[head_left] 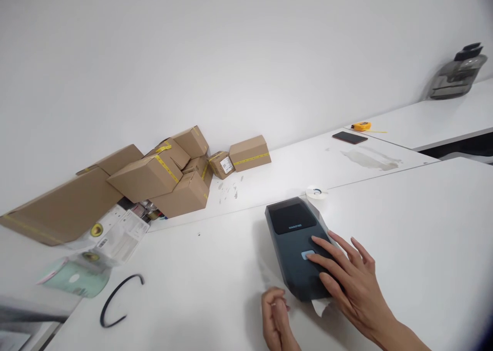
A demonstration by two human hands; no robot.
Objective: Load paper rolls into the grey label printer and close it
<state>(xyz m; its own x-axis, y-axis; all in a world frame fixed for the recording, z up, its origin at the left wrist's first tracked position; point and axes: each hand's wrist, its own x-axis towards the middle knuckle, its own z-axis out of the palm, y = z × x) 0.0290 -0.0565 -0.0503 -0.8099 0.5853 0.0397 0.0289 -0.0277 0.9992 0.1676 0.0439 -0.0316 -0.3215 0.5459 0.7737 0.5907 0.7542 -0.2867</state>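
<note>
The white table (pixel 185 279) bears a dark device (pixel 291 253), a white roll (pixel 322 195), cardboard boxes (pixel 185 199) and a black strip (pixel 109 300).

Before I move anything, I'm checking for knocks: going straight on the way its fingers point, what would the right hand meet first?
The right hand rests on the label printer, so that comes first; beyond, probably white tabletop, then perhaps the small labelled cardboard box, depth being unclear.
</note>
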